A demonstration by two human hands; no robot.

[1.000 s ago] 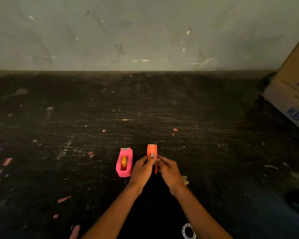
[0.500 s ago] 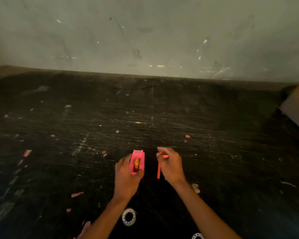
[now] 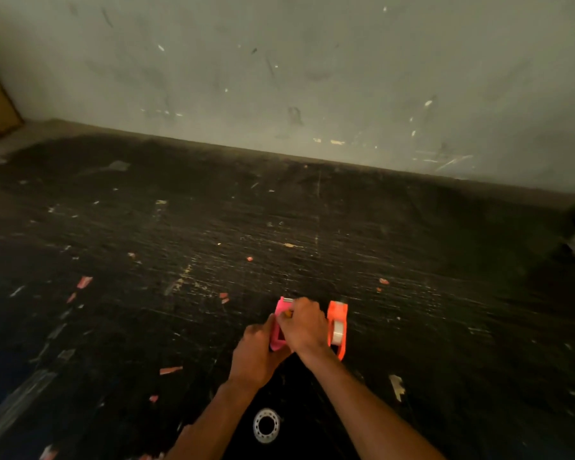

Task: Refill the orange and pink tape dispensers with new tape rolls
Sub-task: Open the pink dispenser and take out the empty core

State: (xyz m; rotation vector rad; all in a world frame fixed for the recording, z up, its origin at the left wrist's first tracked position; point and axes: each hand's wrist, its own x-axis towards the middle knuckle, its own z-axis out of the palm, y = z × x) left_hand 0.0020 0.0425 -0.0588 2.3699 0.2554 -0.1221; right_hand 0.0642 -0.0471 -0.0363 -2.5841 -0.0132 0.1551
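Pink dispenser (image 3: 281,322) is sitting clamped between my left hand (image 3: 254,355) and right hand (image 3: 304,325) above the black table (image 3: 412,260). Just right, the orange dispenser (image 3: 338,328) is standing, roll loaded. An empty core (image 3: 266,425) is lying between my forearms.

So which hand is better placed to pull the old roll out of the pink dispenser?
Probably the right hand: its fingers already lie over the top of the pink dispenser, at the roll. The left hand grips the body from below and steadies it.
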